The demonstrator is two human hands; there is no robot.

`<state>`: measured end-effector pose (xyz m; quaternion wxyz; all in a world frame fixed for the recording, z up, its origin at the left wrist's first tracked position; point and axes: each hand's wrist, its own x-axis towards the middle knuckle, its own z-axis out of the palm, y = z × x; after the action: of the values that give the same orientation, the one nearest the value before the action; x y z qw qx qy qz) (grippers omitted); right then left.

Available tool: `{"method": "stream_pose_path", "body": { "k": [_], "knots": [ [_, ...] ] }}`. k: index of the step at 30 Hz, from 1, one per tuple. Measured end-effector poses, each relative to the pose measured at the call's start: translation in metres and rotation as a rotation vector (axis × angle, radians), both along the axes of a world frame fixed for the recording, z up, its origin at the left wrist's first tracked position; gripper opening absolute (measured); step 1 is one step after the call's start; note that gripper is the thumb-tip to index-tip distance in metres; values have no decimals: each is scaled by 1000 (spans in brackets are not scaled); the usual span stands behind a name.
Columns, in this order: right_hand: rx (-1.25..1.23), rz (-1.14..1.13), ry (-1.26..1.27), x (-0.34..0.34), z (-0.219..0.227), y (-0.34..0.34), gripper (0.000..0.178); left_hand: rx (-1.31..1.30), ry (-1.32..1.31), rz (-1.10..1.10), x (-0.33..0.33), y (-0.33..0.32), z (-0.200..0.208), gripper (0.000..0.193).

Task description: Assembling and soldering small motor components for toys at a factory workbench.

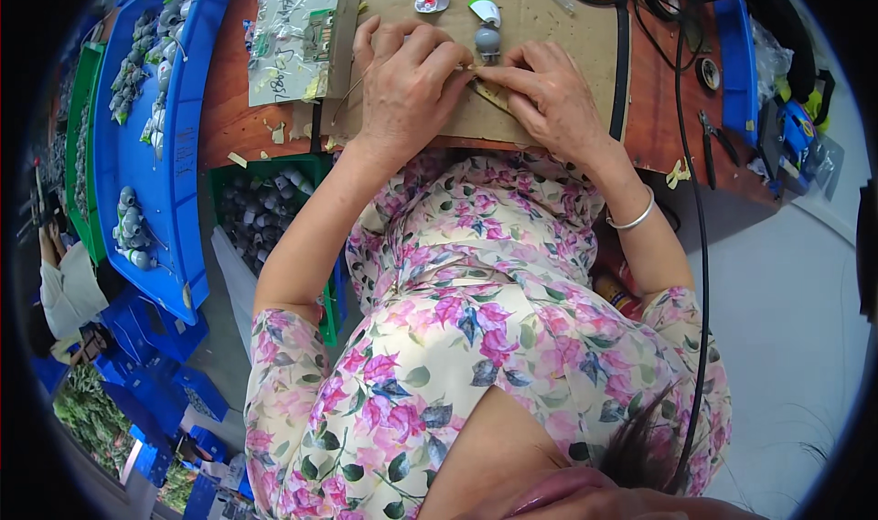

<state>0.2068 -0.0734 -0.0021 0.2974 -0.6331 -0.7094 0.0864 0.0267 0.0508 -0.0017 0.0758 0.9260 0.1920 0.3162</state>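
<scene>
My left hand (412,81) and my right hand (549,95) meet over the cardboard sheet (585,26), fingertips nearly touching. Both are closed in a pinch on something too small to make out. A narrow yellowish strip (494,96) lies under my right fingers; whether I hold it cannot be told. Just beyond my fingertips sits a small grey rounded part (487,41), with a white and green shell piece (485,10) above it. A small whitish square part with a red spot (432,0) rests farther left. Beside my left hand a thin wire (346,99) sticks out.
A taped box (302,40) with a green circuit board on it stands at left. Blue trays (137,172) and a green crate (219,191) hold grey and white parts. Pliers (709,145), tape rolls (707,74) and a black cable (679,90) are at right. Another person (69,287) is far left.
</scene>
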Motion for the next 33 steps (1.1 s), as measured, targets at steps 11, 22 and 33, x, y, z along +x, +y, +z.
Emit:
{"method": "stream_pose_path", "body": {
  "k": [11,22,33],
  "knots": [
    [102,-43,98,-4,-3,11,20,30,59,20,3,-4,5,15],
    [184,-77,14,-18,3,22,14,-7,53,23,4,-6,7,29],
    [158,-28,127,-17,4,28,13,62,50,47,2,-3,3,17]
  ]
}}
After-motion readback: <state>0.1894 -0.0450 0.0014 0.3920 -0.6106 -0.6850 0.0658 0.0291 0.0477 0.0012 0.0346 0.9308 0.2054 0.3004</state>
